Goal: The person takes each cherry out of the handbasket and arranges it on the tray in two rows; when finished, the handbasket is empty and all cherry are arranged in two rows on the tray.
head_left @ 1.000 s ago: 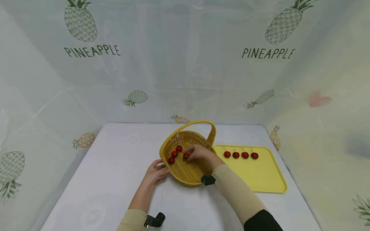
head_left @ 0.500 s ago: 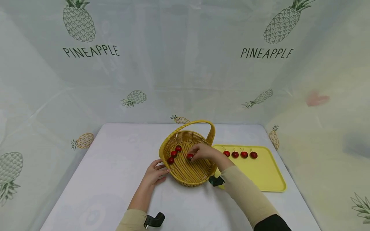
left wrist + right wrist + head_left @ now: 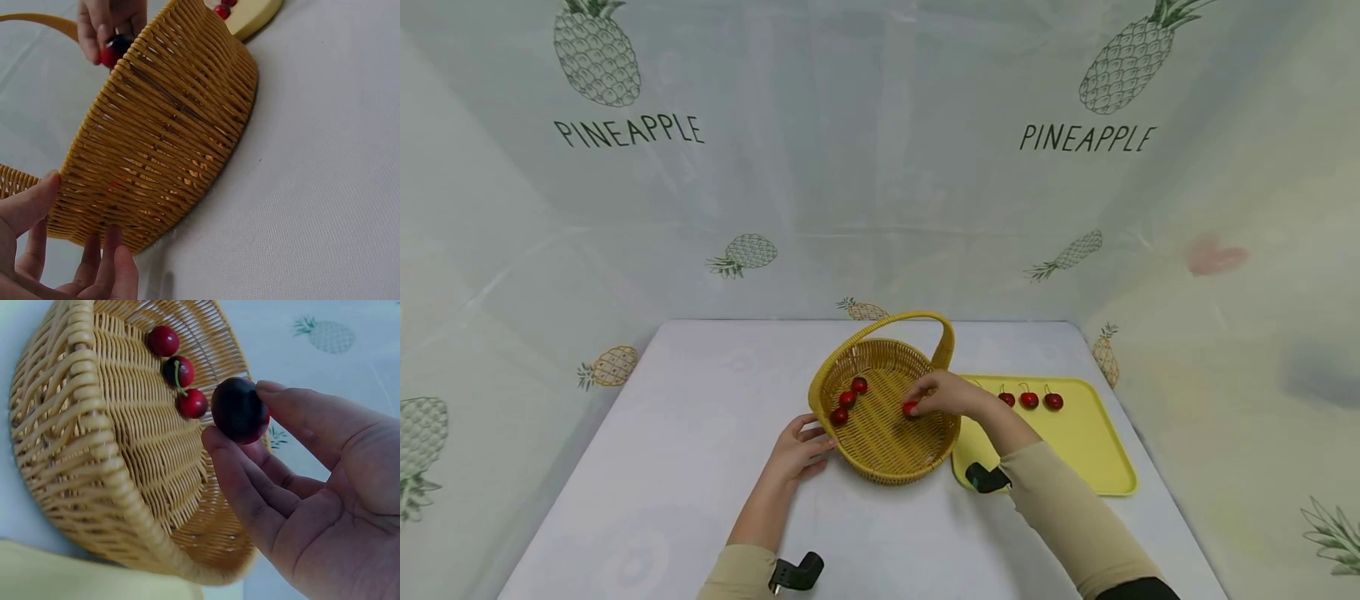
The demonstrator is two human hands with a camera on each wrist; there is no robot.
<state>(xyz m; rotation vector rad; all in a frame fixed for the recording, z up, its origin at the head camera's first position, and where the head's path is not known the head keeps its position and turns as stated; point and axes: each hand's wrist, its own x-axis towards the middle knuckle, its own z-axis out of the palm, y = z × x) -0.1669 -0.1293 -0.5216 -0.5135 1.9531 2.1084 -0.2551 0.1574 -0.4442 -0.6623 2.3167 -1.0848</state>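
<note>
Transfer step, we judge: right hand [image 3: 942, 392] pinches round dark-red cherry [image 3: 240, 409], left hand [image 3: 799, 448] grips yellow wicker basket [image 3: 889, 478]; next needs gentle placing.

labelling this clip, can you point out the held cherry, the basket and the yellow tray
Held cherry [image 3: 239, 410]: right wrist view, on its dark side.
Basket [image 3: 165, 134]: left wrist view, on its woven outer wall.
Yellow tray [image 3: 1078, 437]: head view, on its bare flat surface.

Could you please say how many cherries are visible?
7: three cherries in the basket, one in the right hand, three on the tray; the hand may hide another.
</note>
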